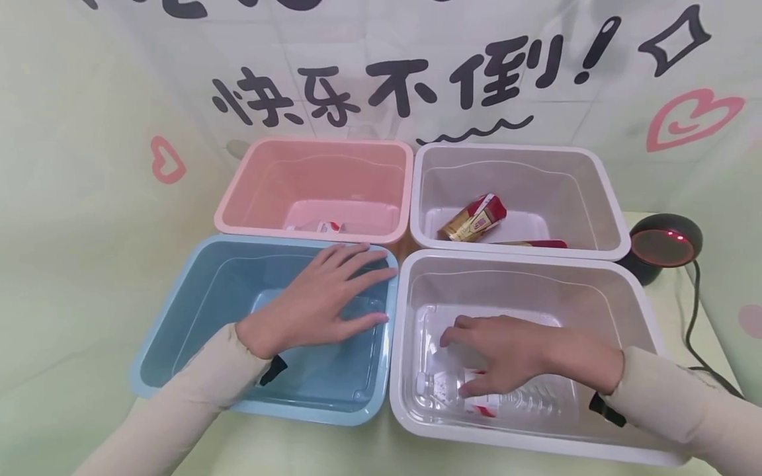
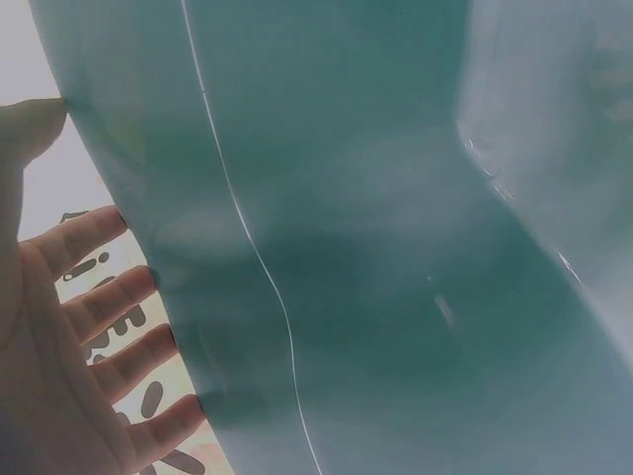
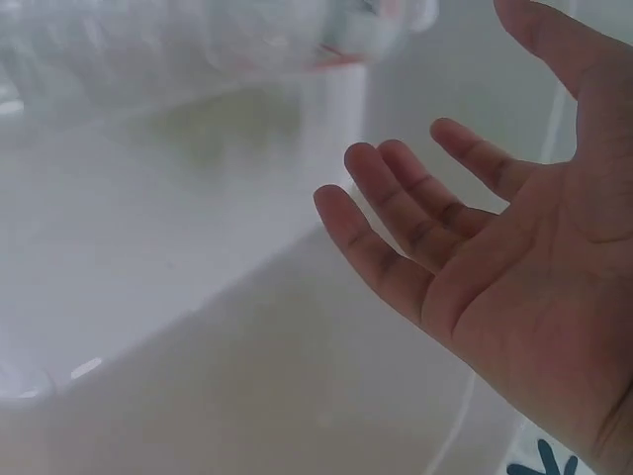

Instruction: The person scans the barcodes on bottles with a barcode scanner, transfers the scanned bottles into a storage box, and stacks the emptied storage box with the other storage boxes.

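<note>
My left hand (image 1: 324, 294) is spread above the blue bin (image 1: 178, 317), its fingertips near the bin's right rim. Nothing is in that hand; in the left wrist view its fingers stand apart beside the bin wall. Over the front white bin (image 1: 464, 264), my right hand (image 1: 506, 344) hangs with loosely bent fingers and an empty palm. Beneath it lies a clear plastic bottle (image 1: 526, 400) with a red and white label, partly hidden by the hand. In the right wrist view the bottle (image 3: 198, 40) is apart from the fingers.
Behind stand a pink bin (image 1: 256, 192), holding a clear item with a red and white label (image 1: 329, 227), and another white bin (image 1: 571, 192) with a crumpled red and gold carton (image 1: 476, 218) and a red item (image 1: 536, 243). A black round device (image 1: 663, 241) with a cable stands at right.
</note>
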Demonstrator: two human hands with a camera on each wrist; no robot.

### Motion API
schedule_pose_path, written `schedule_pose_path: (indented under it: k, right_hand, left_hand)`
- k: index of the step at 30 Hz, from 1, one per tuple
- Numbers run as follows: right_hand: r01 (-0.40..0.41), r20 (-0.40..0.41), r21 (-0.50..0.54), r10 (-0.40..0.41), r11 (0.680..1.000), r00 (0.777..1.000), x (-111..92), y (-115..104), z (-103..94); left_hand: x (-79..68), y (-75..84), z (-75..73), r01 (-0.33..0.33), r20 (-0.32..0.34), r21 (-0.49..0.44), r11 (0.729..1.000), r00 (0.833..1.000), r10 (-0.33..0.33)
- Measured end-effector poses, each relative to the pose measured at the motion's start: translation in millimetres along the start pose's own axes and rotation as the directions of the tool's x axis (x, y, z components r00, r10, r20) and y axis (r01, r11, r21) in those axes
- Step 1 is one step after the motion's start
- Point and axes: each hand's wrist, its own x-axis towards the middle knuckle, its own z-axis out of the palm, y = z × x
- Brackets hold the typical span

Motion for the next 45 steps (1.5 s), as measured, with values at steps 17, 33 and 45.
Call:
schedule_pose_path:
  k: [17, 33, 45]
  right_hand:
    - [0.047, 0.053, -0.111, -0.041, 0.993, 0.998, 6.0, 4.2, 32.9]
    - [0.034, 0.046, -0.116, -0.028, 0.993, 0.999, 10.6, 8.2, 32.6]
    - [-0.016, 0.031, -0.032, 0.017, 0.999, 0.999, 7.2, 3.7, 8.8]
  left_hand:
    - [-1.9, -0.3, -0.3, -0.008, -0.014, 0.001, 1.0, 1.0, 0.008]
    - [-2.4, -0.4, -1.3, -0.011, -0.016, -0.005, 1.0, 1.0, 0.011]
    - [-1.3, -0.1, -1.1, -0.006, -0.009, -0.006, 1.0, 1.0, 0.006]
